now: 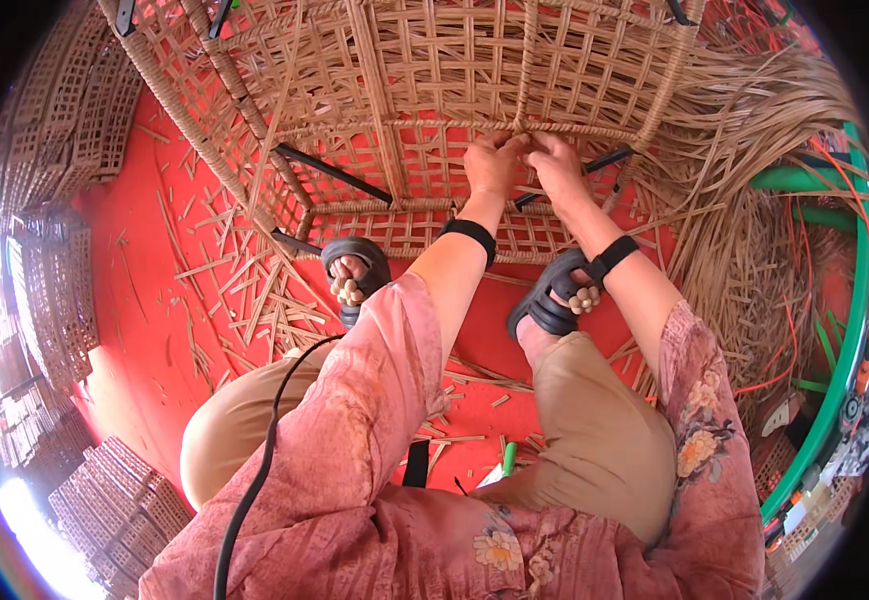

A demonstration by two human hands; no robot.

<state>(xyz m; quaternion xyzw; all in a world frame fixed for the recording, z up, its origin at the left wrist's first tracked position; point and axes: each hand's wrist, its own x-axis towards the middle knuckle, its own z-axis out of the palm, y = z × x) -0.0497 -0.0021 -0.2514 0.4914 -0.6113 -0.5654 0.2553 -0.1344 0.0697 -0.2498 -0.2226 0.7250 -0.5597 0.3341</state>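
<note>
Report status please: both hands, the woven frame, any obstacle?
Left hand and right hand both pinching strands on the woven rattan frame. Cut strips litter the floor; nothing blocking.

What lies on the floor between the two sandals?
In the head view, bare red floor lies between the left sandal and the right sandal, crossed above by the left forearm; cut wicker strips lie beside the left sandal.

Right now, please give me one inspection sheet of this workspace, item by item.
Surface: red floor.
Job's things: woven wicker frame, open lattice on black bars.
Clutter: cut cane strips scattered; loose strand pile at right.
Grippers: left hand and right hand side by side, each grip pinching at the wrapped rail.
Cables: black cable over left sleeve.
Surroundings: stacked woven panels left; green hoop right.
</note>
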